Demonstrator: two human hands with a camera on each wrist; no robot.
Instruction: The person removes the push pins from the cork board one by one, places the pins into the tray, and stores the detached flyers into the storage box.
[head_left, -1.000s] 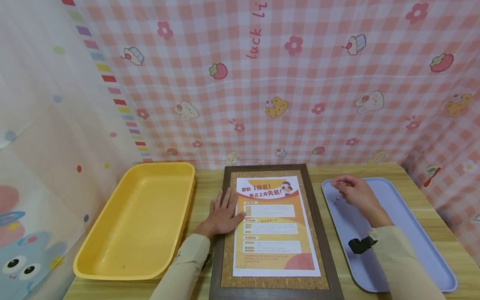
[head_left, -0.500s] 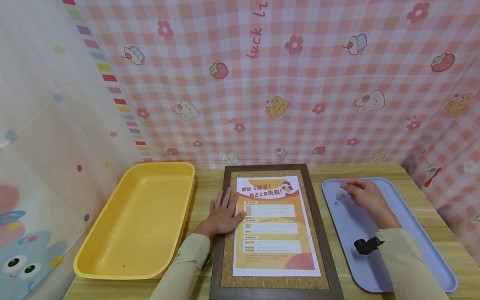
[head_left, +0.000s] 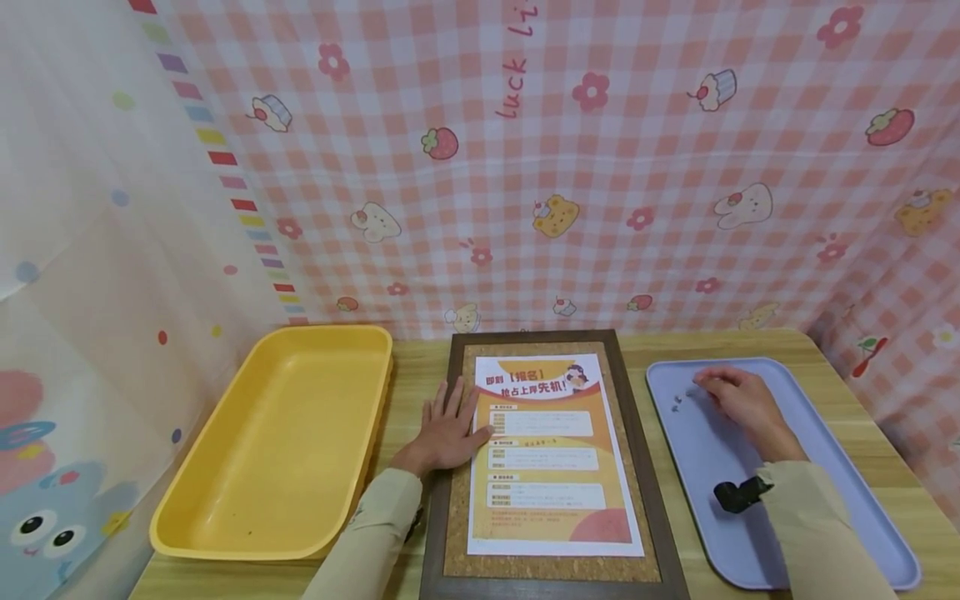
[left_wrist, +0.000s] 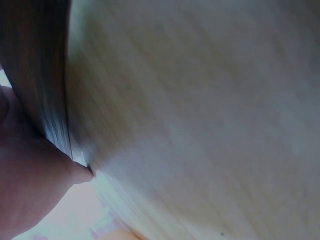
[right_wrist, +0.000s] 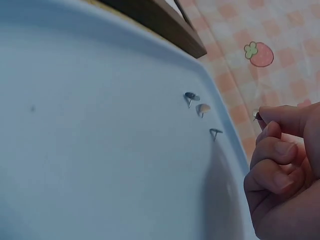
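My left hand (head_left: 446, 429) lies flat with fingers spread on the left side of a framed cork board (head_left: 551, 567), its thumb over the edge of a printed poster (head_left: 555, 458). In the left wrist view that hand (left_wrist: 35, 175) shows beside the dark frame (left_wrist: 37, 65). Over the far part of a lilac tray (head_left: 750, 533), my right hand (head_left: 753, 408) pinches a small thumbtack (right_wrist: 257, 116) between thumb and index finger, the other fingers curled in. Three more thumbtacks (right_wrist: 203, 108) lie point down or tilted on the tray, left of this hand.
A deep yellow tub (head_left: 277, 450) stands left of the board on the wooden table (head_left: 412, 367). A pink checked cloth (head_left: 495, 183) hangs behind, and a pale curtain (head_left: 127, 275) on the left. A black camera (head_left: 738, 493) sits on the right wrist.
My right hand has moved right, away from the tray's left rim, and more of the loose thumbtacks now show beside it. The left hand stays on the board.
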